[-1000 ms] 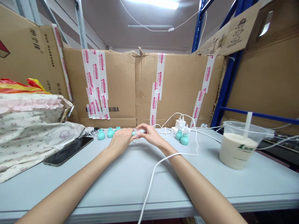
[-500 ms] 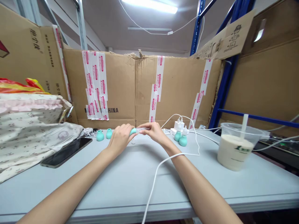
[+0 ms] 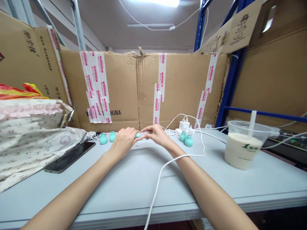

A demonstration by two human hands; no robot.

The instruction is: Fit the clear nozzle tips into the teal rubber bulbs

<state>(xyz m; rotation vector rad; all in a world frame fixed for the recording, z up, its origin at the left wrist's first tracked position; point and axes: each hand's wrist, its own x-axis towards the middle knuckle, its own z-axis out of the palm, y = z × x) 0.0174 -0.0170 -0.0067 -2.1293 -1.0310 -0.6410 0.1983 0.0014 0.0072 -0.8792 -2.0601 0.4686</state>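
My left hand (image 3: pixel 122 141) is closed around a teal rubber squeeze bulb (image 3: pixel 137 135), most of it hidden by the fingers. Pinched in my right hand (image 3: pixel 157 134) is a clear plastic nozzle (image 3: pixel 143 134), its end meeting the mouth of that bulb. Whether the two are fully joined I cannot tell. A small clear piece (image 3: pixel 137 144) lies on the table just under my hands. Left of them stand two more teal bulbs, one nearer (image 3: pixel 103 139) and one farther (image 3: pixel 112 136). To the right are another teal bulb (image 3: pixel 183 136) and one with a clear tip (image 3: pixel 188 141).
A white cable (image 3: pixel 160 179) loops over my right forearm and off the table's front edge. White chargers (image 3: pixel 184 125) sit at the back. A phone (image 3: pixel 70 157) and floral cloth (image 3: pixel 31 137) lie left; a drink cup (image 3: pixel 243 150) stands right. Cardboard (image 3: pixel 124 86) walls the back.
My hands stay together, with the nozzle held against the bulb; less of the teal bulb shows now. The view has tilted slightly.
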